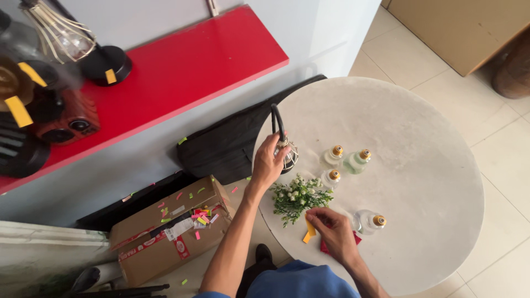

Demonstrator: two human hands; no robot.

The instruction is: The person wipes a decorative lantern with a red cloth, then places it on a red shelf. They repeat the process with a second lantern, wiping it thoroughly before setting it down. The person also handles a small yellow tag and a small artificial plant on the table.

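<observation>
My left hand (pixel 269 163) grips a small black lamp with a wire cage shade (pixel 286 151) at the left edge of the round white table (pixel 419 165). My right hand (pixel 333 230) rests near the table's front and pinches a yellow paper strip (pixel 309 230), with a red pad (pixel 324 246) under the hand. A small bunch of green sprigs with white flowers (pixel 297 197) lies between the hands. Three light bulbs (pixel 348 161) lie beyond the flowers, and another bulb (pixel 370 221) lies right of my right hand.
A red shelf (pixel 193 60) on the wall carries a cage lamp (pixel 61 34), a black lamp base (pixel 105 64) and a red radio (pixel 63 121), some with yellow tags. A cardboard box (pixel 168 232) strewn with coloured paper bits sits on the floor, beside a black bag (pixel 232 138).
</observation>
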